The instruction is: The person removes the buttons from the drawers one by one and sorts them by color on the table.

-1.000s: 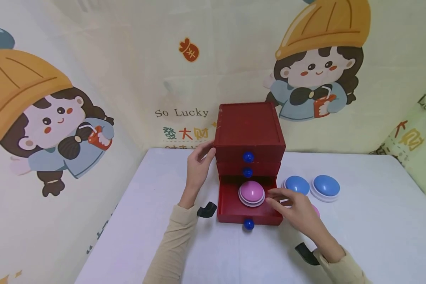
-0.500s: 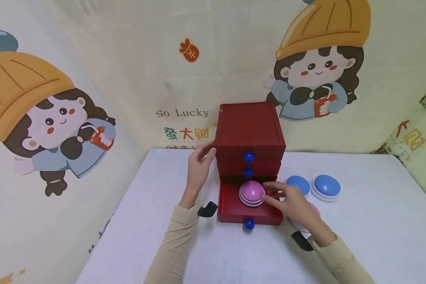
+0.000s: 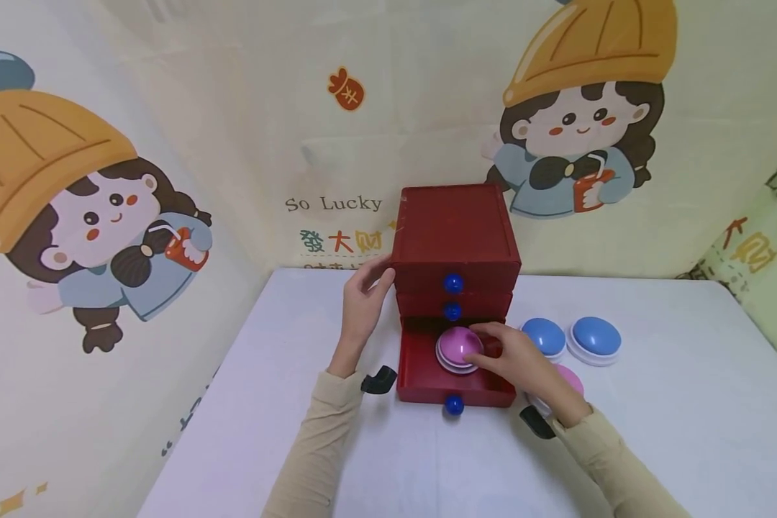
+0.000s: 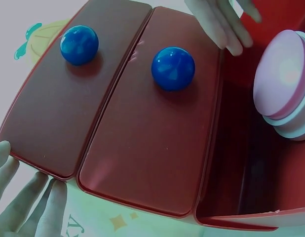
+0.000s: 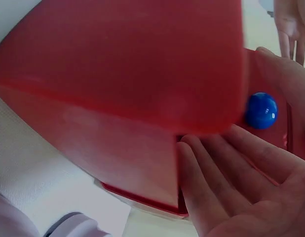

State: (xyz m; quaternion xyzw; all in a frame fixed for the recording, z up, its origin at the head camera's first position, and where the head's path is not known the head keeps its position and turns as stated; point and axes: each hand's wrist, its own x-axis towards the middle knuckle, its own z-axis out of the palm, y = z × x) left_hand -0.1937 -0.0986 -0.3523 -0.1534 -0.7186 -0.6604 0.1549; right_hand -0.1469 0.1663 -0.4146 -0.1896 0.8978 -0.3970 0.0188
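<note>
A dark red drawer cabinet (image 3: 456, 223) with blue round knobs stands on the table. Its bottom drawer (image 3: 421, 388) is pulled out, and inside sits a pink dome-topped push button (image 3: 458, 347) on a white base. My left hand (image 3: 362, 302) rests with fairly straight fingers against the cabinet's left side, thumb at the front corner. My right hand (image 3: 514, 356) reaches into the drawer from the right, thumb and fingers spread. Its thumb overlaps the button's dome in the head view, while in the left wrist view its fingertips (image 4: 235, 47) stand apart from the dome.
Two blue dome-topped buttons (image 3: 544, 337) (image 3: 596, 336) lie on the white table (image 3: 686, 403) to the right of the cabinet. Another pink button (image 3: 571, 379) there is partly hidden by my right forearm. A printed cloth (image 3: 427, 129) hangs behind.
My right hand has moved left and slightly up, from the drawer's right side to the pink button. The left hand, cabinet and button have stayed in place.
</note>
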